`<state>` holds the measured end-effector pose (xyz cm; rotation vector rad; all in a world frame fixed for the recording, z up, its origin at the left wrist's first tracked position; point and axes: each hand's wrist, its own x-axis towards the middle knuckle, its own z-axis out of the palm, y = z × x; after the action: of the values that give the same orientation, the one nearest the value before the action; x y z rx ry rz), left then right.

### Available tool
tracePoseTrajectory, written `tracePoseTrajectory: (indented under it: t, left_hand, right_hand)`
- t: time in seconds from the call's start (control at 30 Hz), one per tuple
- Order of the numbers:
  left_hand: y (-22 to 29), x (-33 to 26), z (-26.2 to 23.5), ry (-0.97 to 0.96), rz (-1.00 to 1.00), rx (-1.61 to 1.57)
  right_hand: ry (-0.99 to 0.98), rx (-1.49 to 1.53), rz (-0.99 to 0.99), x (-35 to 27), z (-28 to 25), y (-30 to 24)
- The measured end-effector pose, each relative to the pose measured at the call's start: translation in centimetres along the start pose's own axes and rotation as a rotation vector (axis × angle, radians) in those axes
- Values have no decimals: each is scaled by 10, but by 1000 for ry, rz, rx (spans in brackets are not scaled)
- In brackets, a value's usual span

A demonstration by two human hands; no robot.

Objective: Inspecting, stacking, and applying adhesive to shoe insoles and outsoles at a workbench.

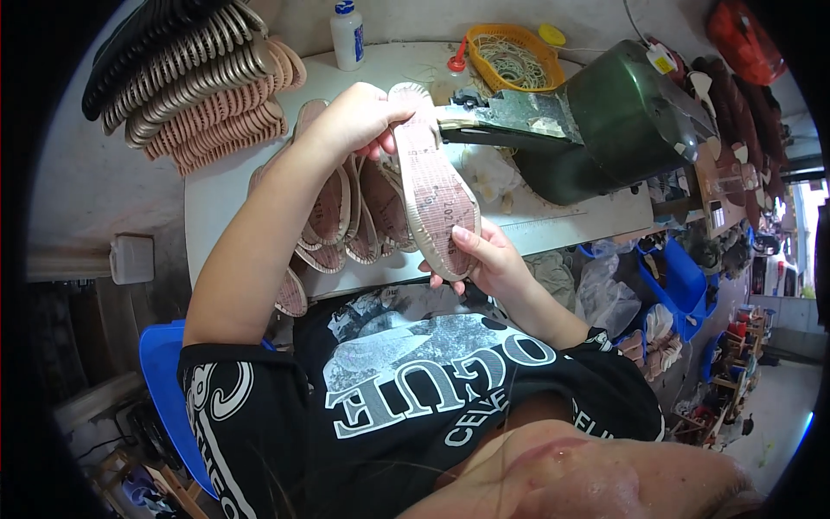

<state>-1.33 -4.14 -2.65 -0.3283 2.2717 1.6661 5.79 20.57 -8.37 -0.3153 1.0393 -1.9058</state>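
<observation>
My left hand (361,117) grips the narrow end of a shoe insole (430,177), thumb on top and fingers curled beneath. The insole has a pinkish-red underside with dark marks and a cream, finely pleated rim. Lower down, my right hand (491,258) holds its wide end, with the thumb on the face and fingertips round the edge. The insole is tilted over the white table, its narrow end at the head of a green machine's arm (519,119); whether they touch I cannot tell. Similar insoles (327,216) lie overlapped beside my left forearm, partly hidden by it.
Black, metallic and pink shoe pieces (203,86) are stacked at the far left. Behind the work stand a white bottle (347,39), a red-tipped bottle (454,73) and an orange basket (516,54) of strings. The green machine body (618,121) fills the table's right; blue crates (674,281) sit below.
</observation>
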Motion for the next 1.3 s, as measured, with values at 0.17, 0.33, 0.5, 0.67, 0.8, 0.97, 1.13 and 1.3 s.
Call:
tracePoseTrajectory:
  t: [0.17, 0.33, 0.5, 0.67, 0.8, 0.97, 1.13, 1.3]
  left_hand:
    - [-3, 12, 0, 6, 41, 5]
    - [11, 37, 5, -63, 3, 142]
    - [30, 57, 1, -43, 11, 267]
    - [32, 81, -3, 58, -31, 327]
    - [3, 87, -25, 68, 30, 58]
    - [-12, -25, -7, 19, 175, -594]
    - [-29, -90, 14, 72, 240, -1105]
    - [-71, -95, 7, -271, 558, -1462]
  right_hand:
    - [37, -49, -50, 2, 1, -8]
    - [149, -22, -63, -1, 0, -16]
    - [245, -3, -117, 8, -5, -21]
    - [214, 2, -200, 43, -7, -43]
    - [258, 72, -119, 58, -3, -36]
    - [117, -548, -226, 23, 40, -5]
    - [-192, -1036, -267, 26, 60, -10]
    - [-259, -1070, -325, 24, 67, -6]
